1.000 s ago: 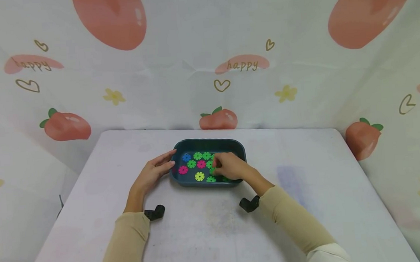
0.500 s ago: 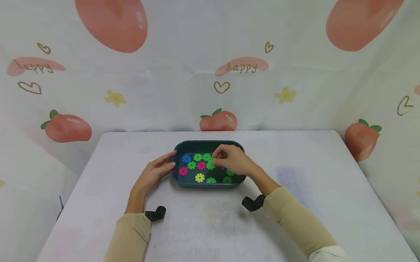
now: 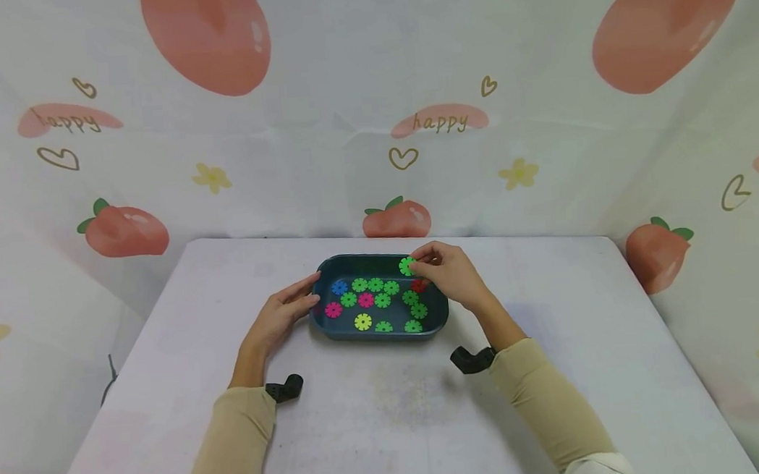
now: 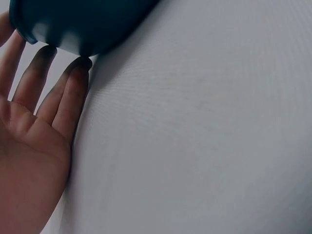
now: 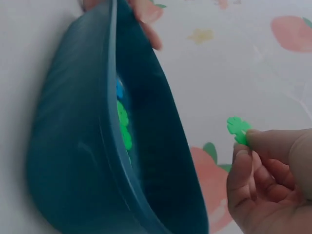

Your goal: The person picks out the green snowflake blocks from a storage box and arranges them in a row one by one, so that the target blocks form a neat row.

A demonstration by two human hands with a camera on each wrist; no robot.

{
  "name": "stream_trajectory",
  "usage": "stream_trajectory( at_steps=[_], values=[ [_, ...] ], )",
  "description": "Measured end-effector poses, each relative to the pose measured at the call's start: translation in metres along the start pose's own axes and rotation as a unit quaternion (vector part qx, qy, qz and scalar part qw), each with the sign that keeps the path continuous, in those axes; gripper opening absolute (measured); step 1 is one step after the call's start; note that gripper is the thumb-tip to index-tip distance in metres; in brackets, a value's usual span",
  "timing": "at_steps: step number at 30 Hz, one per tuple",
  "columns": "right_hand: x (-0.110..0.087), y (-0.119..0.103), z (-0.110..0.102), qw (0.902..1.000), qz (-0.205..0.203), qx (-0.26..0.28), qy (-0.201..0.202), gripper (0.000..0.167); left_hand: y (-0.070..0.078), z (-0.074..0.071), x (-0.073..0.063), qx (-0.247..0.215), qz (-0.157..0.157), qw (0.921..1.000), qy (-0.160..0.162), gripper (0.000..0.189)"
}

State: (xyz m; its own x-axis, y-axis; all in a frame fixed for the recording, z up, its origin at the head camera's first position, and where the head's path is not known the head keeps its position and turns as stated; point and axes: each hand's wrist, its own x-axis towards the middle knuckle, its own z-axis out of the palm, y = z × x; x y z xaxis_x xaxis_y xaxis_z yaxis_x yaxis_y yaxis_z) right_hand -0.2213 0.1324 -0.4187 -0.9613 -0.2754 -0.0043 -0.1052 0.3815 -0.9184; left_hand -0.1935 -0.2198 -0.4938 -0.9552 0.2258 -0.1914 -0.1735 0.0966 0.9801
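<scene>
My right hand (image 3: 449,267) pinches a green notched plastic disc (image 3: 407,266) between thumb and fingertips, above the right rear part of a dark teal tray (image 3: 364,264). In the right wrist view the green disc (image 5: 238,128) is held beyond the tray's wall (image 5: 80,141). At the tray's left end my left hand (image 3: 278,317) touches it with extended fingers. The left wrist view shows those fingertips (image 4: 84,63) against the outer wall. Inside the tray lie several green discs (image 3: 382,300), two pink ones (image 3: 334,310), a yellow one (image 3: 363,322), a blue one (image 3: 340,287) and a red one (image 3: 419,285).
The tray stands toward the back of a white table (image 3: 365,426). Behind it hangs a pale cloth (image 3: 321,139) printed with peaches, hearts and flowers. Black camera mounts (image 3: 285,388) sit on both wrists.
My right hand has lifted a green disc from the tray and moved it up, back and right, uncovering the discs at the right end. The left hand stays at the tray's end.
</scene>
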Motion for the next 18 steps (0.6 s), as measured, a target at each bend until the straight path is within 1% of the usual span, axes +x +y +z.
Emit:
stream_trajectory(
  at_steps=[4, 8, 14, 18],
  values=[
    [0.000, 0.003, -0.008, 0.9993, 0.012, 0.010, 0.033, 0.026, -0.002, 0.001, 0.000, -0.003, 0.003, 1.0000, 0.003, 0.061],
    [-0.001, 0.008, -0.017, 0.9972, 0.033, 0.015, 0.066, 0.028, -0.004, 0.002, 0.001, -0.006, 0.004, 0.9999, 0.008, 0.061],
    [-0.001, 0.020, -0.032, 0.9934, 0.056, 0.036, 0.093, 0.032, -0.005, 0.002, 0.001, -0.010, 0.006, 0.9998, 0.019, 0.061],
    [0.000, 0.034, -0.040, 0.9907, 0.064, 0.042, 0.113, 0.033, -0.004, 0.002, 0.000, -0.013, 0.007, 0.9996, 0.022, 0.061]
  ],
)
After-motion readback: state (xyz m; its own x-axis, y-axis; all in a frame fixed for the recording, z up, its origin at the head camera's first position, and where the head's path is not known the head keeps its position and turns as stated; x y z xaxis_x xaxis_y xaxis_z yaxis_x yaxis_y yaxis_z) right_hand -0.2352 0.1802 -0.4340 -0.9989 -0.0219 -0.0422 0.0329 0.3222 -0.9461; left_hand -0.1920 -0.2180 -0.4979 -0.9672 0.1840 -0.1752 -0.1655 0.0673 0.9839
